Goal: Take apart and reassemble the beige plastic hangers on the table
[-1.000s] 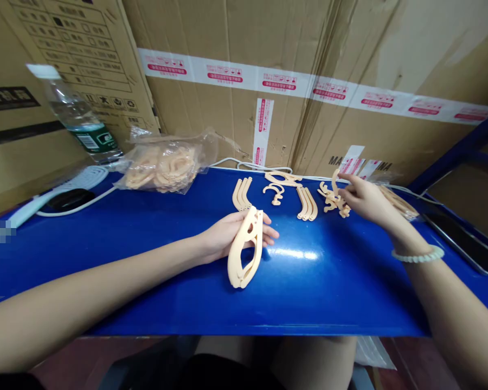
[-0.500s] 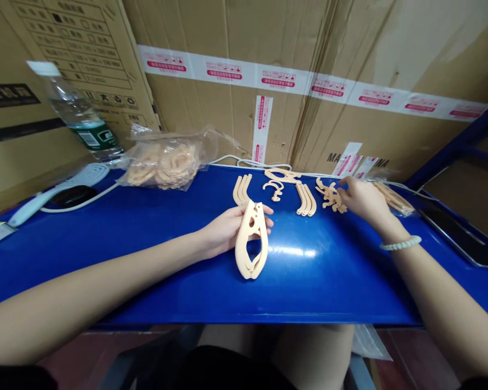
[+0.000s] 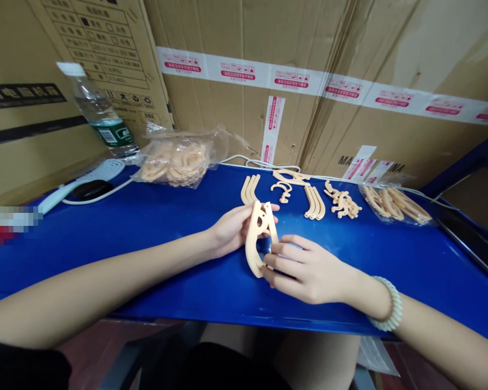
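My left hand (image 3: 236, 232) is closed around the upper part of a beige plastic folding hanger (image 3: 251, 246), held folded and upright over the table. My right hand (image 3: 295, 266) is closed at the hanger's lower right side, its fingertips pinching there. Those fingers cover part of the hanger, and whether a small piece is between them is hidden. Behind my hands lie several curved arm pieces (image 3: 315, 203), another set of arm pieces (image 3: 250, 188), a few hook pieces (image 3: 283, 192), and a flat hanger piece (image 3: 289, 176). A pile of small hooks (image 3: 344, 201) sits to the right.
On the blue table (image 3: 179, 287), a bag of beige parts (image 3: 174, 162) lies back left, near a water bottle (image 3: 106, 116) and a hairbrush (image 3: 93, 176). Another bag of parts (image 3: 396, 205) and a dark tablet-like device (image 3: 472, 244) are right. Cardboard boxes (image 3: 228, 108) stand behind.
My right hand has come from the hook pile at the right to the hanger's lower right side. The hanger's right arm now sits apart from the body at the top. The view has shifted slightly.
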{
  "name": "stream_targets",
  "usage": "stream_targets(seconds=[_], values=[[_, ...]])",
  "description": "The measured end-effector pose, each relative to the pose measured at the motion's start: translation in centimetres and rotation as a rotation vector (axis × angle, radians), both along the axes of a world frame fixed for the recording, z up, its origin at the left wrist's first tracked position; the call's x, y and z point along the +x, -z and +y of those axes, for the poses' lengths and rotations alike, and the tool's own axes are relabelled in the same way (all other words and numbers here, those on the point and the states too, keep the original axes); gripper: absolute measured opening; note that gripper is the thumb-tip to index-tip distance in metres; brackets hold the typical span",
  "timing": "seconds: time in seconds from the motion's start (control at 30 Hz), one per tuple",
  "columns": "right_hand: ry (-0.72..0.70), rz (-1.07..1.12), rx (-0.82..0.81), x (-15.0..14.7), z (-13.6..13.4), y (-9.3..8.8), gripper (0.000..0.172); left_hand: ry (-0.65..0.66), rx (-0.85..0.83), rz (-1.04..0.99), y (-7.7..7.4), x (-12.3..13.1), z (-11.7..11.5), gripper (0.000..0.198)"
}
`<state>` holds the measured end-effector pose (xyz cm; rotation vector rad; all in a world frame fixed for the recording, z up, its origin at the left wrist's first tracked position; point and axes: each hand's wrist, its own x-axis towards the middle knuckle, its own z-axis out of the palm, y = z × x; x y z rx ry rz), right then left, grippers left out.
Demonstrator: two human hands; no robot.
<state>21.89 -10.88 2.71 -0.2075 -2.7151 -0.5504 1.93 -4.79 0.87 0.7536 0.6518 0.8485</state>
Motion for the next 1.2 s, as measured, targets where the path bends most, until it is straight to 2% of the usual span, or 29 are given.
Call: stream_targets(seconds=[0.1,0.23,0.33,0.47,0.57,0.67,0.8,0.9,1.0,1.13,1.2], values=[[0.047,-0.005,-0.010,0.5,0.8,0.3,0.015,-0.016,-0.012,-0.020,-0.2,0.1,-0.2,0.042],[0.129,0.007,-0.011,0.8,1.4,0.3,0.015,0.054,0.158,0.015,0.4,0.3,-0.7,0.026],[0.164,0.019,0.001,0.9,1.5,0.4,0.013,0.078,0.285,0.098,1.1,0.3,-1.0,0.029],[0.209,0.002,0.086,0.9,1.5,0.7,0.011,0.031,0.395,0.265,1.5,0.2,-1.2,0.033],[0.342,-0.033,0.136,0.7,1.5,0.9,0.019,-0.055,0.433,0.299,1.4,0.3,-1.5,0.037],[0.470,-0.046,0.118,0.7,1.8,0.9,0.029,-0.108,0.428,0.284,1.2,0.4,-1.7,0.042],[0.530,-0.066,0.017,1.3,2.5,0.7,0.031,-0.136,0.391,0.281,1.1,0.4,-1.9,0.044],[0.492,-0.076,-0.051,1.4,2.5,0.6,0.031,-0.126,0.349,0.267,1.1,0.5,-1.8,0.043],[0.450,-0.064,-0.017,1.1,2.0,0.2,0.035,-0.112,0.293,0.237,1.0,0.4,-1.5,0.039],[0.393,-0.025,0.088,1.5,1.9,-1.0,0.033,-0.244,0.166,0.168,0.7,0.3,-0.9,0.028],[0.365,0.056,0.037,2.6,2.4,-1.8,0.025,-0.291,0.127,0.156,0.5,0.2,-0.7,0.027]])
